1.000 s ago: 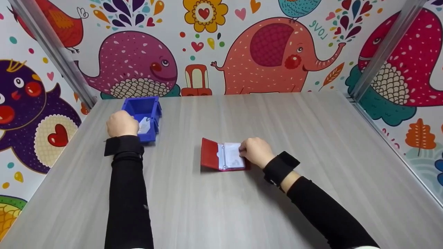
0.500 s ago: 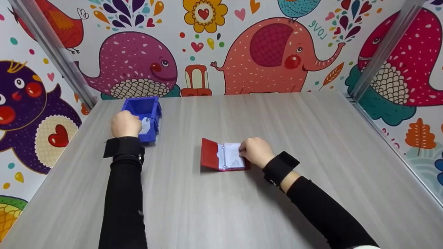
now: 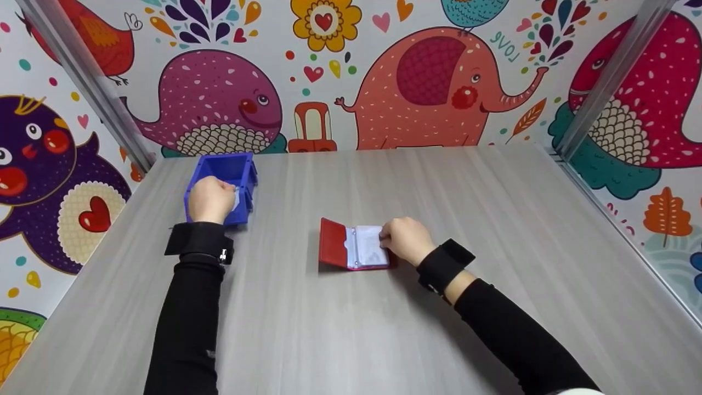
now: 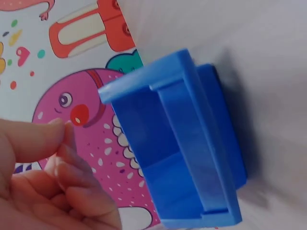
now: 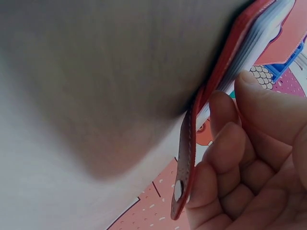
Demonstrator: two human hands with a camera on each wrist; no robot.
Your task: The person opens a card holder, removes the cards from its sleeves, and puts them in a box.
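A red card holder point(image 3: 333, 244) with white sleeve pages lies spread on the table, its left cover tilted up. My right hand point(image 3: 408, 240) is at the right edge of the pages, thumb and index finger pinching them. In the right wrist view the thumb point(image 5: 249, 81) presses the stacked sleeves point(image 5: 254, 40), beside a strap point(image 5: 188, 163) with a metal snap. Over the near left of a blue bin point(image 3: 248, 184) is my left hand point(image 3: 211, 200). Its thumb and curled fingers meet at the tips, with nothing visible between them. A white card point(image 3: 237, 198), mostly hidden by that hand, shows inside the bin.
The grey wood-grain table point(image 3: 307, 329) reaches back to a wall printed with cartoon animals point(image 3: 428, 93). Metal corner posts point(image 3: 88, 82) stand at the far left and right. The bin is near the back left corner.
My left hand has moved right, from the bin's left side to over it, covering more of the white card. My right hand and the card holder have stayed in place.
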